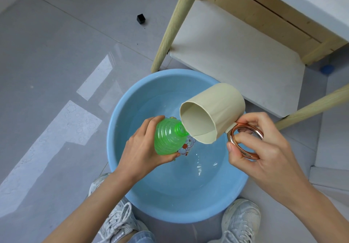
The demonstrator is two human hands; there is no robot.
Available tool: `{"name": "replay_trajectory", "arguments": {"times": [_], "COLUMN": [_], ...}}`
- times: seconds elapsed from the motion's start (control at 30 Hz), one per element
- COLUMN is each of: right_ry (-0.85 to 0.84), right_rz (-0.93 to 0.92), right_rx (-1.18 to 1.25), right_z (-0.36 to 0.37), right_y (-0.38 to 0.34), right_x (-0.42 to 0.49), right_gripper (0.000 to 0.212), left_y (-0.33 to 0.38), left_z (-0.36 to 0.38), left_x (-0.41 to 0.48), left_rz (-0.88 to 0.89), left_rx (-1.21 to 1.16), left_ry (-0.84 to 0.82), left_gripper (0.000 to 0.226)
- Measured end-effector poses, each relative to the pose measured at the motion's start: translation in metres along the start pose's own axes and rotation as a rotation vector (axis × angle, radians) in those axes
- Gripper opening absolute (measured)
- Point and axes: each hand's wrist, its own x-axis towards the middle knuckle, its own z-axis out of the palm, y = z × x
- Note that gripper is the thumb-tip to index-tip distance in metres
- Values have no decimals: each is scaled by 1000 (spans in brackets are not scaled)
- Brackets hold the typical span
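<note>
Well, the green ribbed bottle (168, 139) hung tilted over the blue basin (170, 205), with my left hand (143, 148) curling its fingers (151, 121) round the body. Its mouth met, or nearly met, the lip of the beige mug (213, 108), which was tipped sideways. My right hand (264, 148) pinched the mug's copper ring handle (259, 131). Water lay in the basin, which stood on the floor (47, 72) between my white shoes (239, 222).

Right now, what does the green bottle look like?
The green bottle is see-through ribbed plastic with no cap on. The left hand grips its wide body and holds it tilted, so the open mouth points up towards the lower rim of the beige cup. It hangs over the blue basin.
</note>
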Motion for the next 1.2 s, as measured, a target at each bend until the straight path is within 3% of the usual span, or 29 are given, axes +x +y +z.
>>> {"name": "replay_trajectory", "arguments": {"times": [1.2], "right_ry": [12], "right_rz": [-73], "right_rx": [-91], "right_z": [1], "right_y": [2], "right_x": [-3], "right_gripper": [32], "left_y": [-1], "left_z": [2], "left_x": [-1], "left_rz": [9], "left_rx": [-9], "left_ry": [-14], "left_gripper": [93]}}
